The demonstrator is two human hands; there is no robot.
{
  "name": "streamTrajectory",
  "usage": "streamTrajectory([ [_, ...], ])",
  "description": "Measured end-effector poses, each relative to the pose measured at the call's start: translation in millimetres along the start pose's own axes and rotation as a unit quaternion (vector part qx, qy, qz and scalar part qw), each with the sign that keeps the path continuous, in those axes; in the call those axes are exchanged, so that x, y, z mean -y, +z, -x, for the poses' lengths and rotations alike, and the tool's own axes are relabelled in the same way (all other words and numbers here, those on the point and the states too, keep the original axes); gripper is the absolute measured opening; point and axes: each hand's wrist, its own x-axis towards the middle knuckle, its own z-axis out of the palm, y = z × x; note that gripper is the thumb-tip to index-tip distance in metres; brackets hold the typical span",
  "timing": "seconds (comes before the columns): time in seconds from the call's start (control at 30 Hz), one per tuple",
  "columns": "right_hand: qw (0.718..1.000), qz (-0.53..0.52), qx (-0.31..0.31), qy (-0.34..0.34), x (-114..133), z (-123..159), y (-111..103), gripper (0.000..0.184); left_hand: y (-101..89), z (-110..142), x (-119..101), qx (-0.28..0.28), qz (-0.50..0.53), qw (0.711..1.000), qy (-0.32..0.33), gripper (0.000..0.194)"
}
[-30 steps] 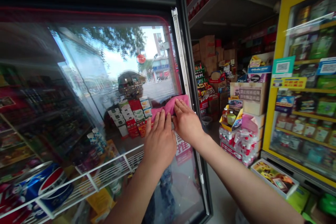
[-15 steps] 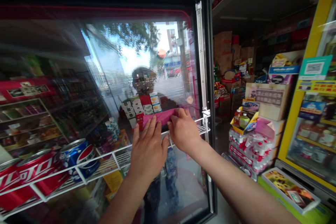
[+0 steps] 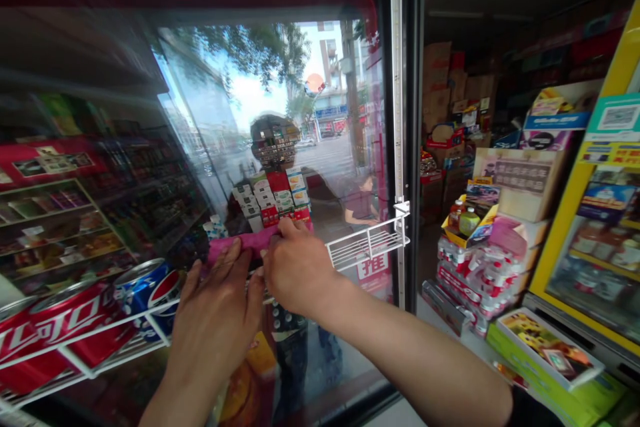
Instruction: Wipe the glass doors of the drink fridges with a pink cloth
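Note:
A pink cloth lies along the white wire door shelf, in front of the glass door. My left hand rests over the cloth's left end, fingers curved onto it and thumb apart. Beside it, my right hand is closed on the cloth's right part. Both hands cover a stretch of the shelf, and what lies under my palms is hidden. Just left of my left hand stands a blue Pepsi can on the same shelf, with red cola cans further left.
A dark door frame with a white slotted rail edges the glass on the right. Beyond it are shrink-wrapped bottles, stacked boxes, a yellow-framed cooler and a flat picture box. The glass reflects people and a street.
Both hands have moved left along the shelf with the pink cloth, closer to the Pepsi can. The shelf's right end now shows uncovered. My view has shifted slightly.

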Motion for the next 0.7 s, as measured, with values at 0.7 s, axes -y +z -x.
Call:
streamTrajectory([
  [0.7, 0.975, 0.090, 0.011, 0.204, -110.4, 53.3, -39.5, 0.047, -14.5, -67.4, -120.4, 0.107, 0.208, 0.970, 0.071, 0.048],
])
